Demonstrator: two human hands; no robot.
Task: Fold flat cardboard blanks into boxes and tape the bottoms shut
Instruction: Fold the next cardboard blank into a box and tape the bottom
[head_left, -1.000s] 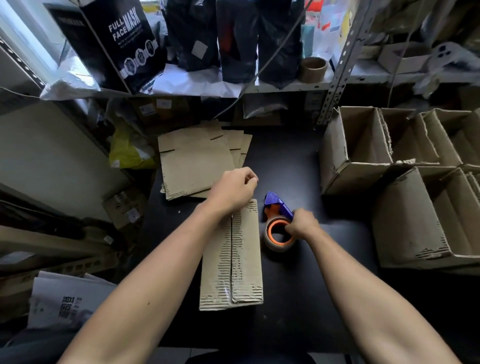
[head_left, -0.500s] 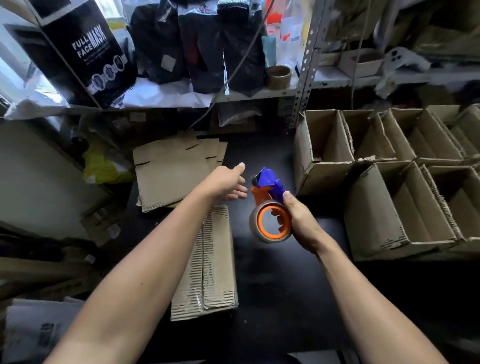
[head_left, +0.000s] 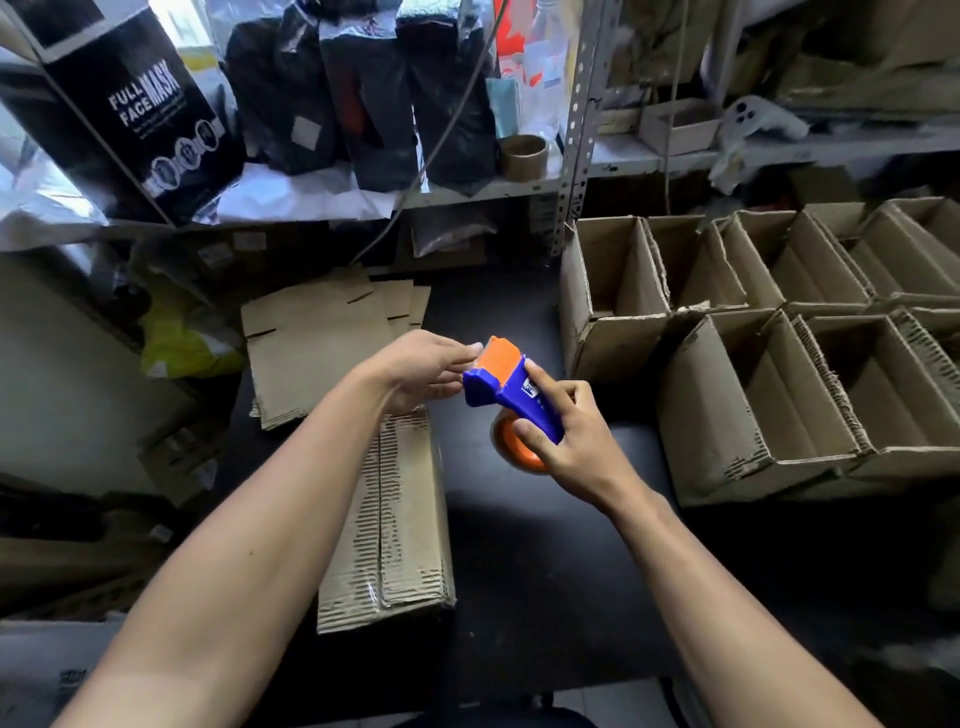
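A folded cardboard box (head_left: 395, 525) lies bottom up on the black table (head_left: 545, 561), its two flaps meeting along a centre seam. Above its far end my right hand (head_left: 566, 441) grips a blue and orange tape dispenser (head_left: 504, 387) in the air, fingers curled round its body. My left hand (head_left: 421, 371) is at the dispenser's orange front end, fingertips touching it; whether it pinches tape is hidden. A stack of flat cardboard blanks (head_left: 317, 348) lies at the back left of the table.
Several finished open boxes (head_left: 753, 395) stand packed together on the right. A metal shelf (head_left: 467, 192) at the back carries black bags, a face mask carton (head_left: 135, 104) and a tape core (head_left: 523, 156). Clutter and paper lie to the left of the table.
My right hand lifted the tape dispenser off the table and turned its front end up. My left hand left the box's far end and moved to the dispenser's tip.
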